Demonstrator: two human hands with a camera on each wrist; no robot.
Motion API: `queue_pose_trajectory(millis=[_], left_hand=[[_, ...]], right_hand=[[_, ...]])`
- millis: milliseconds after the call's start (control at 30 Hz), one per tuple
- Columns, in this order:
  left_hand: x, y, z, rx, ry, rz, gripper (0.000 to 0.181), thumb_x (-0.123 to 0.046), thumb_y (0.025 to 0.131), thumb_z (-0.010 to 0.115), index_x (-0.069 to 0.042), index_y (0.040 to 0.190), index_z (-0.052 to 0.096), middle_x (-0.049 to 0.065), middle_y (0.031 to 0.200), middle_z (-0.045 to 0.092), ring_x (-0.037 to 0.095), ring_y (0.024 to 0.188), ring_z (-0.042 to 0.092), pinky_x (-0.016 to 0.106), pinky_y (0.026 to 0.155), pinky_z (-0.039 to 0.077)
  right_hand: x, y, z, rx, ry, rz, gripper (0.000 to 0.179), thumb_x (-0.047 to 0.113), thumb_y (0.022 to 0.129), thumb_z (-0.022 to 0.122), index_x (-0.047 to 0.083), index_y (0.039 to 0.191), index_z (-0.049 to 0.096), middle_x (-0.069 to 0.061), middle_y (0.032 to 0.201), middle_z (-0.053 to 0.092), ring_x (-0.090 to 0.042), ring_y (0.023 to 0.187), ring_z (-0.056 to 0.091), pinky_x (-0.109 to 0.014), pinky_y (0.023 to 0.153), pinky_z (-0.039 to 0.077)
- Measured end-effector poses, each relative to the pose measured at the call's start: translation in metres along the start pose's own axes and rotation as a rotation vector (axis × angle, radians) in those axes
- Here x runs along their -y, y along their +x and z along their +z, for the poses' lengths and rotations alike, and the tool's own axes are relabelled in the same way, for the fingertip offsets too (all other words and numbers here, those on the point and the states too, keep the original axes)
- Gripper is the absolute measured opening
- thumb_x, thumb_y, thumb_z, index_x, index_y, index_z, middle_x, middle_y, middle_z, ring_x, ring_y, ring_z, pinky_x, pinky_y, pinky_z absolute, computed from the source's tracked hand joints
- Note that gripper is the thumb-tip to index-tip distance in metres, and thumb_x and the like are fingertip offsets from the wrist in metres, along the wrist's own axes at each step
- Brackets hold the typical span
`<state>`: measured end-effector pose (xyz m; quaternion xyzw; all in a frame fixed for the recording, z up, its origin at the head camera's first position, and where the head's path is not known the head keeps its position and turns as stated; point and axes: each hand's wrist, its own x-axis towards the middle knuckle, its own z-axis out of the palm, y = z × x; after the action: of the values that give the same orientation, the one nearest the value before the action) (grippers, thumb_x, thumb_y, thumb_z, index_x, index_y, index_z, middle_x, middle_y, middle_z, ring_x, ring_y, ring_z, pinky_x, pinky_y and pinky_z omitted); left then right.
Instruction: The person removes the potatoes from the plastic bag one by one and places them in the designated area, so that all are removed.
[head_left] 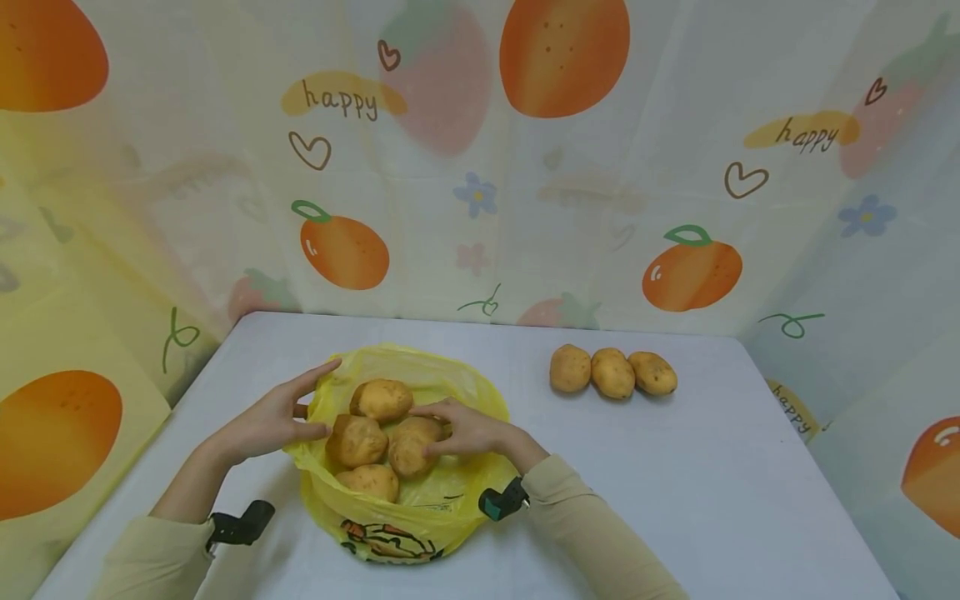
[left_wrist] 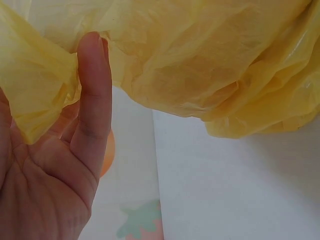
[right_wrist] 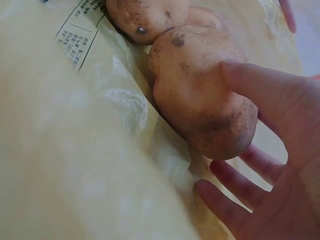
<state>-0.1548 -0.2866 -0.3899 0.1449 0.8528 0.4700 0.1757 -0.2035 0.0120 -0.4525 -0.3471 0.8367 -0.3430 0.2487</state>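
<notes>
A yellow plastic bag (head_left: 468,392) stands wide-mouthed on the table, with several potatoes (head_left: 358,440) inside. My right hand (head_left: 472,429) reaches into it and holds one potato (right_wrist: 200,95), the thumb on one side and fingers on the other; part of the grip is hidden behind the potato. This potato rests against others in the bag. At the bag's left rim, my left hand (head_left: 273,417) touches the plastic with thumb and index finger spread apart. In the left wrist view a fold of yellow plastic hangs beside the straight thumb (left_wrist: 95,90).
Three potatoes (head_left: 612,373) sit in a row toward the back right of the white table (head_left: 637,483). A fruit-printed curtain (head_left: 525,183) hangs behind the table and along its sides. Dark cameras are strapped to both wrists.
</notes>
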Motion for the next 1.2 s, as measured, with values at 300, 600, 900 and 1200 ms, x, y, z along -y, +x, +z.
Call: queue_pose_trajectory(millis=[300,600,900,1200], left_hand=[[0.0012,-0.0006,-0.0009,-0.001,-0.002,0.013,0.086,-0.012,0.083,0.067,-0.023,0.149,0.013,0.018,0.15,0.016,0.04,0.109,0.053,0.033,0.072,0.053],[0.004,0.0007,-0.0019,-0.011,0.018,0.018,0.086,-0.014,0.082,0.068,-0.025,0.149,0.015,0.016,0.149,0.02,0.037,0.107,0.055,0.031,0.071,0.052],[0.0038,0.0018,-0.0025,-0.022,0.033,0.013,0.085,-0.017,0.082,0.069,-0.026,0.148,0.016,0.021,0.149,0.017,0.039,0.108,0.054,0.031,0.07,0.052],[0.0041,0.002,-0.0015,-0.005,0.003,0.013,0.086,-0.016,0.083,0.069,-0.026,0.149,0.015,0.018,0.15,0.017,0.037,0.108,0.055,0.032,0.071,0.053]], right_hand=[[0.0012,-0.001,-0.0007,0.043,-0.016,-0.009,0.064,0.023,0.085,0.066,0.021,0.142,0.035,-0.002,0.143,0.035,-0.016,0.13,0.032,-0.034,0.105,0.031],[0.0009,-0.0018,-0.0015,0.011,-0.051,-0.018,0.064,0.025,0.083,0.069,0.02,0.14,0.039,-0.002,0.134,0.042,-0.014,0.121,0.038,-0.029,0.099,0.035],[0.0002,0.0001,-0.0023,0.019,-0.081,-0.005,0.063,0.029,0.084,0.067,0.02,0.139,0.039,-0.004,0.135,0.039,-0.016,0.123,0.035,-0.032,0.101,0.034],[0.0035,0.0021,0.0011,0.037,-0.11,-0.018,0.067,0.03,0.085,0.066,0.018,0.142,0.034,-0.006,0.14,0.036,-0.016,0.127,0.033,-0.031,0.103,0.033]])
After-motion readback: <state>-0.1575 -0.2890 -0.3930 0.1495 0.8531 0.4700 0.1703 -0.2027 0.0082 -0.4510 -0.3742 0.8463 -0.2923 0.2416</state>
